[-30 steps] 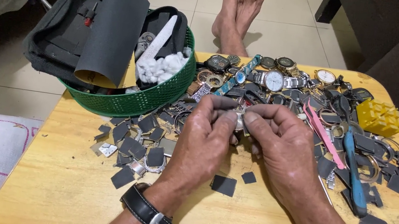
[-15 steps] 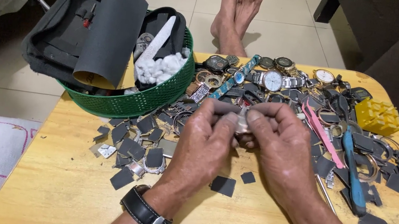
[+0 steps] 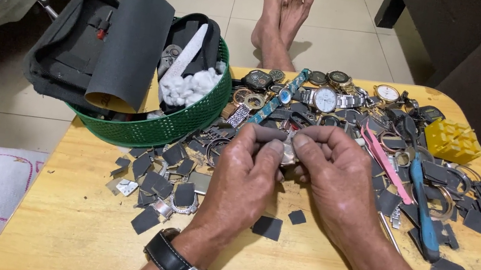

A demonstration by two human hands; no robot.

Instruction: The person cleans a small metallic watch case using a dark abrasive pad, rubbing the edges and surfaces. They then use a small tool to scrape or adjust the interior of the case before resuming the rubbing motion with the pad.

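Wooden counter (image 3: 82,238) over tiled floor, crowded with parts. Far left: green basket (image 3: 172,127) holding a rolled dark abrasive sheet (image 3: 134,45) and white cotton. Below it, scattered dark abrasive scraps (image 3: 153,173). Centre: left hand (image 3: 240,182), black strap at wrist, and right hand (image 3: 338,177) meet, each grip closed tight by the fingertips on a small metal watch part (image 3: 289,151) with grey abrasive paper (image 3: 266,133) against it, held just above the counter. Judged light, rigid, slippery; best pinched at its edges. Right: watches (image 3: 324,98), blue tool (image 3: 424,211), yellow block (image 3: 452,139).
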